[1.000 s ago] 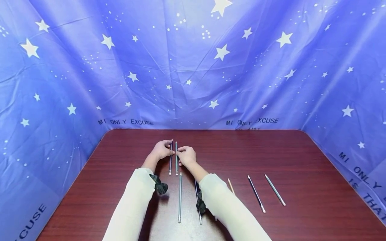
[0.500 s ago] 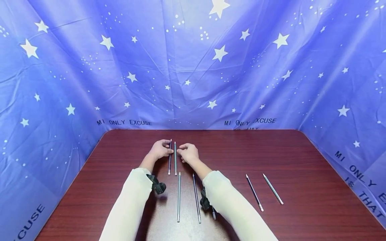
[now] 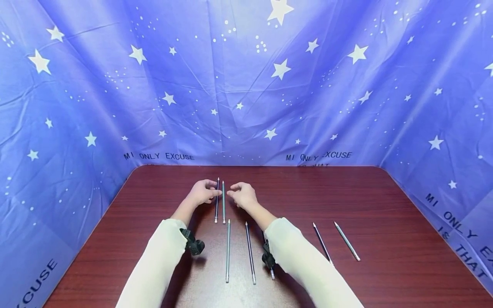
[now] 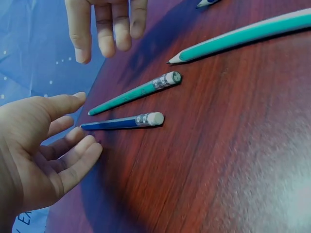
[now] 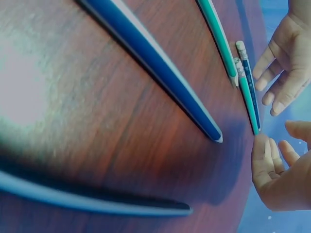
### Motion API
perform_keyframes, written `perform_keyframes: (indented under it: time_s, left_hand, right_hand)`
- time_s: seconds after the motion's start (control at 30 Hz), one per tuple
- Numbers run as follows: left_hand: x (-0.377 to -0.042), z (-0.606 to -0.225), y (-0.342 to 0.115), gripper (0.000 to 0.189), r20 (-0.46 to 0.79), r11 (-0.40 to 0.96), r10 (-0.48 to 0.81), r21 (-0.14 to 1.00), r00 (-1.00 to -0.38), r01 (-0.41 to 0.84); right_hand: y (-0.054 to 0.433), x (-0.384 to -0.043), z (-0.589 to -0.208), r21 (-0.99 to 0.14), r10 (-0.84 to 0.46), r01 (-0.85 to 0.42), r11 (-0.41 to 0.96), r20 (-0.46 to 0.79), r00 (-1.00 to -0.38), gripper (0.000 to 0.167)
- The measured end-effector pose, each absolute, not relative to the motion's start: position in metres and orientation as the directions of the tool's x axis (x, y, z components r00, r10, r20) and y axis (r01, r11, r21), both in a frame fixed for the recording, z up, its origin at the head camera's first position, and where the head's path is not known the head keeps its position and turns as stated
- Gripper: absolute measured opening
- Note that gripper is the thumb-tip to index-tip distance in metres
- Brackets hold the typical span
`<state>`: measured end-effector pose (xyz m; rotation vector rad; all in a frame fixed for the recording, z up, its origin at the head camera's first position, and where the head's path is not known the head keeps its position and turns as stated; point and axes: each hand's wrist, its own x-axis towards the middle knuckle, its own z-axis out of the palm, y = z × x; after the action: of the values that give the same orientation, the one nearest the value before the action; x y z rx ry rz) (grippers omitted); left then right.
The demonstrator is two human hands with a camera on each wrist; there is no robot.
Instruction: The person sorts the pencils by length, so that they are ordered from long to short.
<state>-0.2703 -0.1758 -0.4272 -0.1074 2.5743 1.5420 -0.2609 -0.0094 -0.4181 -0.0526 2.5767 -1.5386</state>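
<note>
Near the table's far edge, a blue pencil (image 3: pixel 217 205) and a green pencil (image 3: pixel 224 203) lie side by side, points away and white erasers toward me. Just left of the blue one is my left hand (image 3: pixel 202 192), fingers loosely bent and spread; in the left wrist view that hand (image 4: pixel 48 150) surrounds the pencil's far end without a visible grip. On the other side, my right hand (image 3: pixel 243 195) hovers a small gap from the green pencil, holding nothing. Its fingers (image 5: pixel 265 165) are relaxed and parted from the thumb in the right wrist view.
Closer to me lie another green pencil (image 3: pixel 228 252), a blue pencil (image 3: pixel 250 252) and one more pencil (image 3: pixel 272 274) partly covered by the right wrist camera (image 3: pixel 268 255). A dark blue pencil (image 3: pixel 321 239) and a pale green one (image 3: pixel 346 241) lie right. A starry curtain (image 3: pixel 246 85) surrounds the table.
My right hand has let go of the far green pencil and shifted slightly right. The left hand has barely moved. A yellowish pencil seen earlier is now behind the right sleeve.
</note>
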Motion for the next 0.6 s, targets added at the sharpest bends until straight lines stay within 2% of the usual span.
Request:
perform_keyframes:
  time_s: [0.6]
  left_hand:
    - [-0.25,-0.42,-0.172,0.045,-0.102,0.508,0.073,0.86,-0.992,-0.051]
  right_hand:
    - [0.013,-0.247,-0.407,-0.85,-0.164,0.014,0.526,-0.118,-0.979,0.029]
